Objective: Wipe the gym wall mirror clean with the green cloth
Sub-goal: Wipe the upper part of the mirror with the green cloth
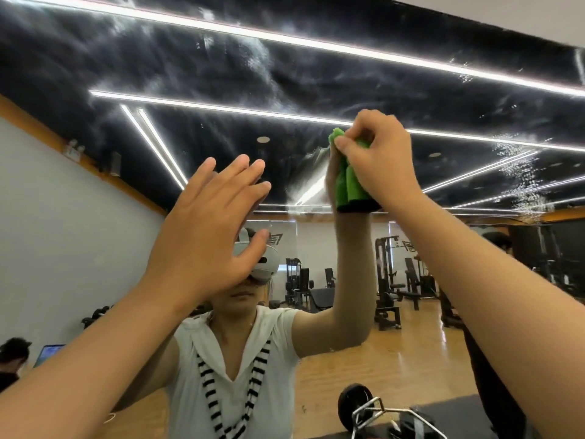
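Green cloth (351,185) is bunched into a wad against the mirror (190,58), upper centre-right. Right hand (376,160) grips it, fingers (348,144) curled round the top of the wad. Left hand (209,226) is raised lower-left of the cloth and apart from it, with fingers straight and slightly spread, holding nothing; cannot tell if it touches the glass. White smear haze (253,55) covers the glass above and left of the cloth, droplet patches (519,163) to its right. Mirror's top edge runs diagonally upper right, under the pale wall (538,14). Open glass on both sides of the cloth.
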Action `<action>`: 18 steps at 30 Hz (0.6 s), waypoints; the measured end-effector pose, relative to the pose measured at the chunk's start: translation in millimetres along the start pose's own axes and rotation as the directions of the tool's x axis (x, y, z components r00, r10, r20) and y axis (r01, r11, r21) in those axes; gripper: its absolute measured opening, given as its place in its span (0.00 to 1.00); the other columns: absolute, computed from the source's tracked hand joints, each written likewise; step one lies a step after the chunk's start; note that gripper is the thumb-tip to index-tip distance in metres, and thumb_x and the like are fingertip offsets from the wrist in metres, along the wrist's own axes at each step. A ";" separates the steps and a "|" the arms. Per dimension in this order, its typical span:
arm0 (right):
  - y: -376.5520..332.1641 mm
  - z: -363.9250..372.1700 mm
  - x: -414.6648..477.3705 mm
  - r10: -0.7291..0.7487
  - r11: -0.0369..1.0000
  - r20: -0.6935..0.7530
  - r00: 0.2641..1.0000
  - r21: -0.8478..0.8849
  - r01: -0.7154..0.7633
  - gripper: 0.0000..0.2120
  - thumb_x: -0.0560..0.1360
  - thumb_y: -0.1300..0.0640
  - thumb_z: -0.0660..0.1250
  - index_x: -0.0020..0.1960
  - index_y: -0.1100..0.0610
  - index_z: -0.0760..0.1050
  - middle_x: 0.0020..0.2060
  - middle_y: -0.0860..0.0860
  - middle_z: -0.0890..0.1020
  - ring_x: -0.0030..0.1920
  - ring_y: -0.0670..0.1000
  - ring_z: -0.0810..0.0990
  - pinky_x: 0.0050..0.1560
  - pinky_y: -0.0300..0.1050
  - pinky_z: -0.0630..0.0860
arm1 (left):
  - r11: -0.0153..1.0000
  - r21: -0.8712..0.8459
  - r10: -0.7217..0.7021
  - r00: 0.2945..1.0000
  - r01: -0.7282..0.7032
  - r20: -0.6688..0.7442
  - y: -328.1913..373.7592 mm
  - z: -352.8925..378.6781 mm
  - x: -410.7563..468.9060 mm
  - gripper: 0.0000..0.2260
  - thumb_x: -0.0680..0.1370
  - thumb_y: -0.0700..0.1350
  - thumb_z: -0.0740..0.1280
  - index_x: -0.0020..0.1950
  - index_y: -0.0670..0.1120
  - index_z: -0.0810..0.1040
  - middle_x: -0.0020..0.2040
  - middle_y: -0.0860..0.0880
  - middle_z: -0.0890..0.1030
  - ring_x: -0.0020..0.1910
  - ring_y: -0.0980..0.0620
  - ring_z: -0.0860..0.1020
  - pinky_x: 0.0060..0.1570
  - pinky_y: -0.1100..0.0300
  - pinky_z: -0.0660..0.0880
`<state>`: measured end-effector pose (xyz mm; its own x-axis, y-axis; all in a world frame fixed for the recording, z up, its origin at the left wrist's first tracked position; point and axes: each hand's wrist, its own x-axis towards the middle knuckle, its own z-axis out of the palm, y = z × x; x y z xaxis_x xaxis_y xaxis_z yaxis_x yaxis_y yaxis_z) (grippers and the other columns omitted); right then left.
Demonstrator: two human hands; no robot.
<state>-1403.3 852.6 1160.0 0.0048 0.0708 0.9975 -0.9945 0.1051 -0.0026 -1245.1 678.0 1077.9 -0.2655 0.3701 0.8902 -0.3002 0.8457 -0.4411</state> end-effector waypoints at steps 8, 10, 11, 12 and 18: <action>-12.1 13.1 -7.6 0.006 0.998 0.008 1.000 0.069 -0.006 0.11 0.75 0.57 0.72 0.38 0.54 0.71 0.34 0.41 0.72 0.45 0.49 0.73 0.56 0.60 0.73 | 1.000 -0.002 -0.002 1.000 0.002 0.000 0.1 1.2 0.2 0.26 0.78 0.55 0.59 0.73 0.44 0.74 0.76 0.46 0.70 0.78 0.47 0.63 0.79 0.51 0.50; -17.4 17.1 -2.6 0.023 0.997 -0.019 1.000 0.069 -0.021 0.10 0.75 0.58 0.72 0.38 0.54 0.72 0.34 0.40 0.71 0.45 0.48 0.72 0.57 0.59 0.72 | 1.000 0.000 -0.006 1.000 0.006 -0.008 -1.3 1.4 0.5 0.26 0.78 0.56 0.59 0.73 0.44 0.74 0.76 0.46 0.70 0.78 0.47 0.63 0.79 0.52 0.49; -23.3 21.9 -11.7 -0.029 0.997 -0.022 0.999 0.075 0.031 0.10 0.75 0.57 0.72 0.38 0.53 0.72 0.34 0.39 0.71 0.44 0.48 0.72 0.56 0.58 0.73 | 1.000 0.003 -0.003 1.000 0.003 -0.012 -1.5 1.6 0.2 0.26 0.78 0.56 0.59 0.72 0.44 0.74 0.76 0.46 0.70 0.78 0.47 0.63 0.79 0.52 0.49; -28.2 27.4 -24.6 -0.103 0.992 -0.003 0.995 0.077 0.103 0.10 0.74 0.57 0.72 0.38 0.52 0.71 0.34 0.40 0.70 0.44 0.47 0.71 0.54 0.57 0.73 | 1.000 0.006 0.000 1.000 0.000 -0.016 -1.8 1.7 -0.4 0.26 0.78 0.55 0.59 0.72 0.44 0.74 0.76 0.45 0.70 0.77 0.47 0.64 0.79 0.52 0.49; -9.3 14.7 -9.7 -0.038 0.992 0.048 0.998 0.122 0.032 0.09 0.75 0.58 0.73 0.39 0.56 0.74 0.36 0.41 0.73 0.44 0.47 0.73 0.51 0.42 0.71 | 1.000 -0.007 0.001 1.000 -0.001 -0.013 -2.2 1.5 -0.9 0.26 0.78 0.55 0.59 0.73 0.45 0.74 0.76 0.46 0.70 0.77 0.48 0.63 0.79 0.51 0.51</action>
<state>-1395.6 836.3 1151.4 0.0372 0.0189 0.9991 -0.9992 -0.0141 0.0375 -1245.6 675.3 1077.9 -0.2536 0.3763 0.8911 -0.2930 0.8481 -0.4415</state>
